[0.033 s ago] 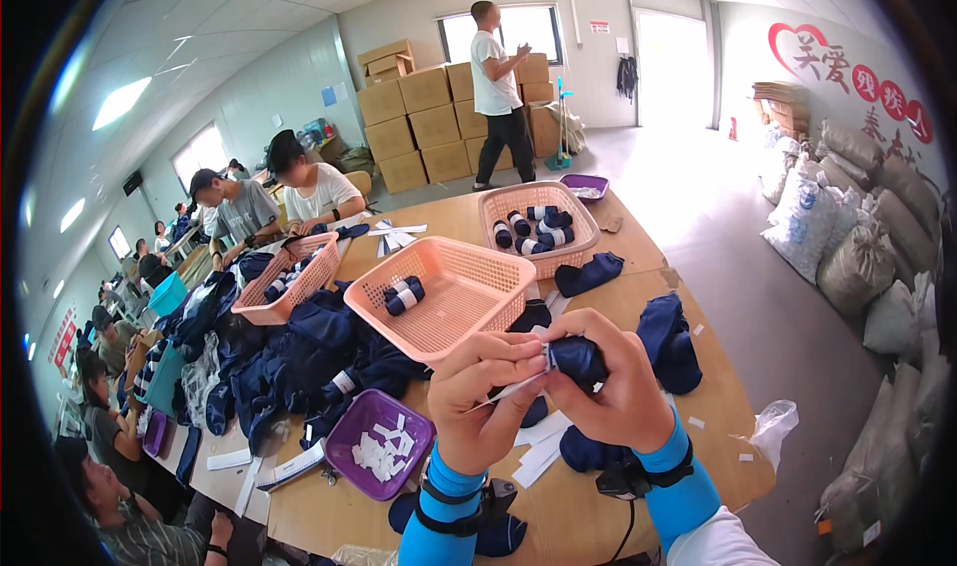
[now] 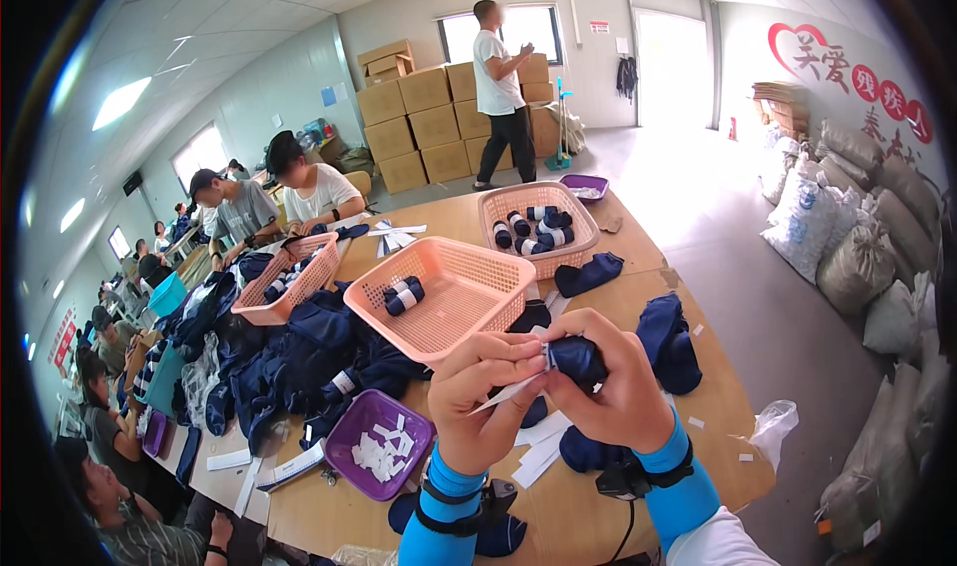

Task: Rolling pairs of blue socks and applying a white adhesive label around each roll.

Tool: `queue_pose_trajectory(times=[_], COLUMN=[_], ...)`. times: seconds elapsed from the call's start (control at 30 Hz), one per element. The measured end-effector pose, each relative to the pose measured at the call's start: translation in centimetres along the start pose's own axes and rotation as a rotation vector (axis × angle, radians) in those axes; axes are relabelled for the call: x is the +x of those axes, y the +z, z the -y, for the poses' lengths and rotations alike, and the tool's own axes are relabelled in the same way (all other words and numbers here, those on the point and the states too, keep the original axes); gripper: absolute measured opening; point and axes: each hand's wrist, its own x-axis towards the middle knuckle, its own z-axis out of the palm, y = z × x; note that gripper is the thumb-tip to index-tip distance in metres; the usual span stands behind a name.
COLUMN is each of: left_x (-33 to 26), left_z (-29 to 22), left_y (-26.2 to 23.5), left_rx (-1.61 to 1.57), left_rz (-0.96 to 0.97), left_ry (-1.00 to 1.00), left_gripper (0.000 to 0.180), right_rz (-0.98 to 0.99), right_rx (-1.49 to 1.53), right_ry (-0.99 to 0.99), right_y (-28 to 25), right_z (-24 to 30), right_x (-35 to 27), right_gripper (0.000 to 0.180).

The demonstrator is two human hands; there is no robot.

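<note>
Above the near part of the table, my right hand [image 2: 623, 397] is wrapped round a rolled navy sock bundle [image 2: 578, 360]. The fingertips of my left hand [image 2: 483, 392] pinch a white paper strip [image 2: 510, 391] against the bundle's left side, its free end slanting down. Both hands are closed and meet at the bundle. Loose navy socks [image 2: 668, 342] lie right of my right hand, and white paper strips [image 2: 541, 458] lie below. Beyond my hands stands a peach basket [image 2: 469, 312] holding banded navy rolls [image 2: 403, 295].
Left of my left wrist is a purple tray [image 2: 342, 458] of small white labels. A navy fabric heap [image 2: 289, 352] covers the table's left. Another peach basket [image 2: 488, 207] holds several rolls. Co-workers [image 2: 324, 187] sit at left; a person [image 2: 495, 78] stands behind. Sacks [image 2: 857, 267] line the right wall.
The standing person at the back has shifted very slightly to the right. My hands keep the same hold on the sock bundle and paper strip.
</note>
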Motion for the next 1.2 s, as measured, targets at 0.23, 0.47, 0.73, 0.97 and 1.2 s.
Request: queue_pose_trajectory(times=[0.23,0.47,0.73,0.97,1.2], left_x=[-0.5,-0.5,1.1,0.9,1.3], left_z=[-0.3,0.1,-0.9,-0.5,-1.2], left_y=[1.0,1.4,0.1,-1.3,-1.9], left_rx=[0.007,0.049,0.315,0.028,0.015], left_rz=[-0.064,-0.05,0.14,0.17,0.287], left_ry=[-0.102,-0.073,0.081,-0.002,-0.037], left_gripper=[0.016,0.017,0.049,0.047,0.042], right_rz=[0.041,0.052,-0.021,0.169,0.194], right_rx=[-0.002,-0.016,0.23,0.035,-0.064], right_ry=[0.075,0.068,0.298,0.037,-0.174], right_y=[-0.5,-0.8,-0.9,-2.2,-2.5], right_z=[0.1,0.1,-0.4,0.7,-0.6], right_x=[0.1,0.4,-0.8,0.1,0.3], right_gripper=[0.032,0.031,0.032,0.049,0.058])
